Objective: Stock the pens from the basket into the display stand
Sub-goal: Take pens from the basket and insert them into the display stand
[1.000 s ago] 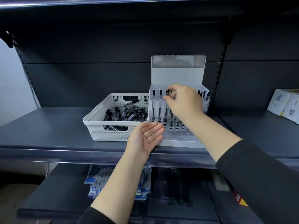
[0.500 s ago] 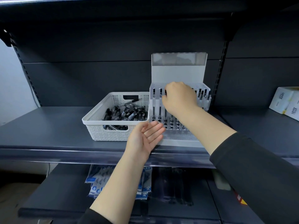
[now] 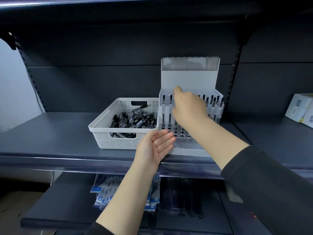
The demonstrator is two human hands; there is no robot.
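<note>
Print shows on the white boxes (image 3: 300, 110) at the right edge of the shelf (image 3: 50, 133), but the letters are too blurred to read. The blue-white packets (image 3: 101, 195) on the lower shelf carry marks, also not readable.

Dim, cool light; edges bowed, perhaps softened.

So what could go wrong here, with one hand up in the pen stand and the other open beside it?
The right hand reaches over pens already standing in the clear display stand; the forearm might knock some askew. The stand sits near the front edge of the shelf, and the open left hand only rests by its corner, so a firm push could shift it. Whether the right hand holds a pen is hidden.
</note>
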